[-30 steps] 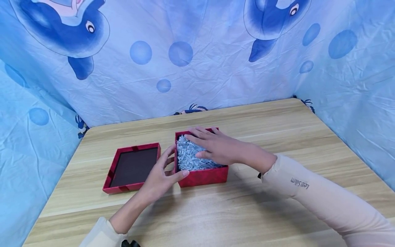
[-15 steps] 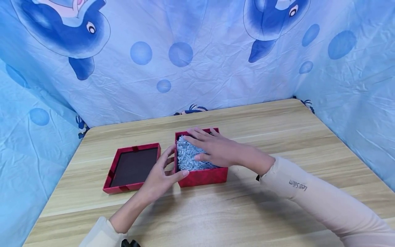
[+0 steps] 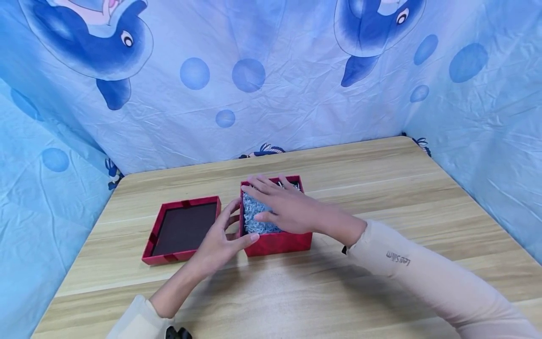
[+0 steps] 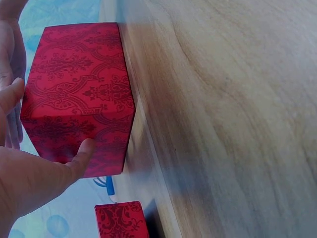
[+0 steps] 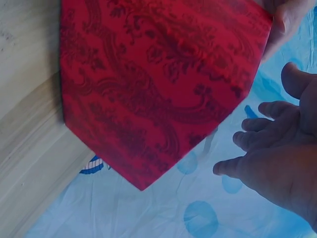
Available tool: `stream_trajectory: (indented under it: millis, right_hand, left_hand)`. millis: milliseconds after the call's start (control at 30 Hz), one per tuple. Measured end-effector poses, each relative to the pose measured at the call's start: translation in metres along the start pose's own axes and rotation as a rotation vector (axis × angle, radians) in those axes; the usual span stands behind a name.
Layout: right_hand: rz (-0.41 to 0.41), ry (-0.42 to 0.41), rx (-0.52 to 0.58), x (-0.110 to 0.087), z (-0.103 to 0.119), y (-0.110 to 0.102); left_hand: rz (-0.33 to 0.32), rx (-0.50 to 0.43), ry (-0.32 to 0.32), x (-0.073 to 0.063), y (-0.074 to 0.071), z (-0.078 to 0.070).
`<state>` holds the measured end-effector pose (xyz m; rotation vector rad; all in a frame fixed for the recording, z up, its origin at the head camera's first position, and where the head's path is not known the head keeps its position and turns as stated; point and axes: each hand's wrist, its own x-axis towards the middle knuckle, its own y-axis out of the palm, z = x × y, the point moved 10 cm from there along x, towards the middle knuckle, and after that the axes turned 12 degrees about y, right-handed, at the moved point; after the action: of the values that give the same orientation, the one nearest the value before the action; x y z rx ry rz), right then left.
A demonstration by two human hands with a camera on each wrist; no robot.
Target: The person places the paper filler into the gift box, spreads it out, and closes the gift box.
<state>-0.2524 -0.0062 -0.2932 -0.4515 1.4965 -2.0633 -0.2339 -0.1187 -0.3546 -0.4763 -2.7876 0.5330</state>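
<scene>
Head: 1 box (image 3: 279, 244), 1 lid (image 3: 186, 227), both on 1 table (image 3: 381, 183). Box mid-table with 1 heap of shred (image 3: 254, 214) inside; lid lies inside-up, just left of it. Left hand (image 3: 218, 247) grips box's near left corner: thumb on front wall, fingers on left wall. Right hand (image 3: 292, 207) spread over shred, 5 digits apart; can't tell contact. Curtain (image 3: 296, 115) behind, 2 dolphins (image 3: 91, 40).

Left wrist: 2 box walls, 2 hands, lid lower in view.

Right wrist: 1 box, 2 hands; right's 5 digits spread.
</scene>
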Motion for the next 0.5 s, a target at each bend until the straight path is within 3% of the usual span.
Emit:
stream_trajectory:
  millis: [367, 500]
  right_hand:
    - [-0.033, 0.018, -0.045, 0.006, 0.014, 0.006]
    - [-0.049, 0.033, -0.066, 0.008, 0.019, 0.007]
  left_hand:
    - [-0.002, 0.004, 0.045, -0.005, -0.014, -0.007]
    - [-0.013, 0.028, 0.034, -0.009, -0.025, -0.006]
